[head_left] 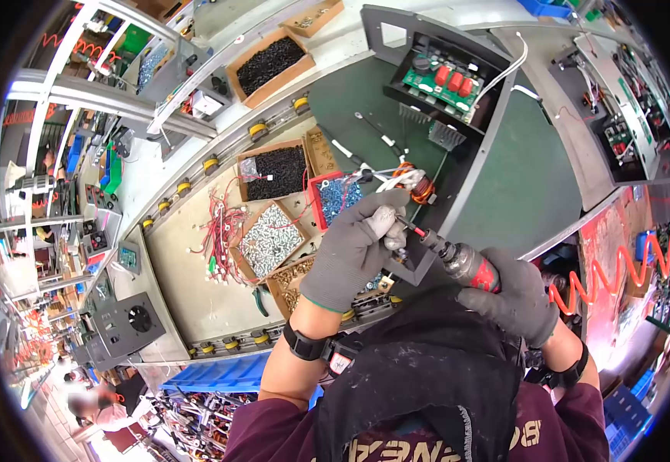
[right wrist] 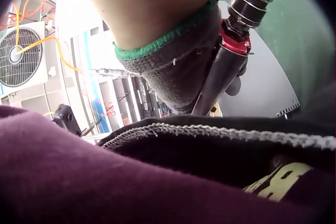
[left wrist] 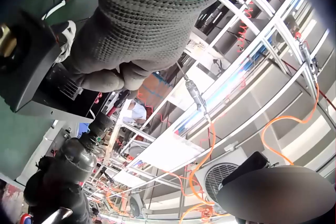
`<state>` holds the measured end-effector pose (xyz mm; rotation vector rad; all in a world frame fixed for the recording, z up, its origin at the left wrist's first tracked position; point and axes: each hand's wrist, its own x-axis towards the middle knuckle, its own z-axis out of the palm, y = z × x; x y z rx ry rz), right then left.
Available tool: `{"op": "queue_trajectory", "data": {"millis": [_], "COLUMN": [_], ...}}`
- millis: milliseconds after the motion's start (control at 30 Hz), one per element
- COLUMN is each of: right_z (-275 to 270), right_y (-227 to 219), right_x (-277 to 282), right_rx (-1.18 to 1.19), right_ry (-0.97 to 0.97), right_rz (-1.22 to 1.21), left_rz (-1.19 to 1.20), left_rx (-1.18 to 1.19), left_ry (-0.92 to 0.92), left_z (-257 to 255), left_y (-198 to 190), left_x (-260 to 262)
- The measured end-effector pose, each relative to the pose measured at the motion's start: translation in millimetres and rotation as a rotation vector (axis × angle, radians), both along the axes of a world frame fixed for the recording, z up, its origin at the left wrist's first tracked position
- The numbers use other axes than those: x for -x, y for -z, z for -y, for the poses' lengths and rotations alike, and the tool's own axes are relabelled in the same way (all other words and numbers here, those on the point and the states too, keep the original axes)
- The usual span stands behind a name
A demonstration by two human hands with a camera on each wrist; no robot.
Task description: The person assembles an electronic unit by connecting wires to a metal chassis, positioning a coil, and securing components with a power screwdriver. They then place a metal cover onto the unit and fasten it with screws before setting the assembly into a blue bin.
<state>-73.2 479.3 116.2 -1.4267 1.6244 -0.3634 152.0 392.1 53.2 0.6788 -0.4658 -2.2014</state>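
Observation:
In the head view the gloved right hand (head_left: pixel 516 300) grips a red and black power driver (head_left: pixel 470 266), its bit pointing at the left hand's fingertips. The gloved left hand (head_left: pixel 350 250) has curled fingers pinching something small near the bit; what it is cannot be made out. Just beyond lies a copper-wound coil (head_left: pixel 421 187) with white leads, inside the black metal chassis (head_left: pixel 470 181). The left wrist view shows the left glove (left wrist: pixel 142 29) with bent fingers beside the chassis. In the right wrist view the driver (right wrist: pixel 223 69) lies against the right glove (right wrist: pixel 181 66).
Left of the chassis stand boxes of blue-tinted nuts (head_left: pixel 340 198), silver screws (head_left: pixel 269 240) and black parts (head_left: pixel 277 173). Red wires (head_left: pixel 226 231) lie beside them. A green circuit board (head_left: pixel 439 83) sits at the chassis's far end. A red coiled hose (head_left: pixel 612 269) runs at the right.

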Motion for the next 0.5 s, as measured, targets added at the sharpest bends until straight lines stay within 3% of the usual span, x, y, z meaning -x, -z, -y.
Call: {"op": "queue_trajectory", "data": {"millis": [200,467,500], "right_z": [3.0,10.3,9.9], "right_y": [0.8,-4.2,-0.4], "right_x": [11.3,14.4,13.6], "right_rx": [0.008,-0.024,-0.03], "right_ry": [-0.024,-0.077,-0.068], "right_rz": [-0.006,-0.037,0.043], "left_rz": [-0.082,0.175,0.229], "left_rx": [-0.017,0.034,0.057], "left_ry": [0.058,-0.042,-0.103], "left_z": [5.7,-2.7,-5.6], "left_y": [7.7,-3.1,-6.8], "left_x": [3.9,12.7,16.9]}}
